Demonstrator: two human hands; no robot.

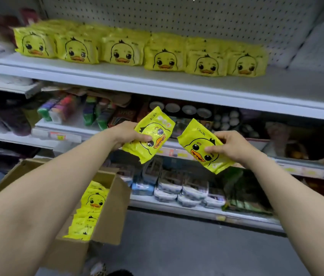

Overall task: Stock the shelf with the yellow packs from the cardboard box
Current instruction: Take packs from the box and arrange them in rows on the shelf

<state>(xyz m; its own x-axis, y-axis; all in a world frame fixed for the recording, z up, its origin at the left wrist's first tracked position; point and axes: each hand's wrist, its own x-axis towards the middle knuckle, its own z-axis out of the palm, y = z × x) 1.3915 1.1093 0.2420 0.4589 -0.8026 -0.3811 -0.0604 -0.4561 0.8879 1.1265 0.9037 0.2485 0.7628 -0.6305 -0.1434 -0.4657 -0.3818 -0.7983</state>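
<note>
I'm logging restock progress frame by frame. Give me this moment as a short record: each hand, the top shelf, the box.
left hand: grips left pack, tilted
right hand: grips right pack, tilted
top shelf: shelved packs six across, bare space at its right end
cardboard box: open, lower left, boxed packs inside
</note>
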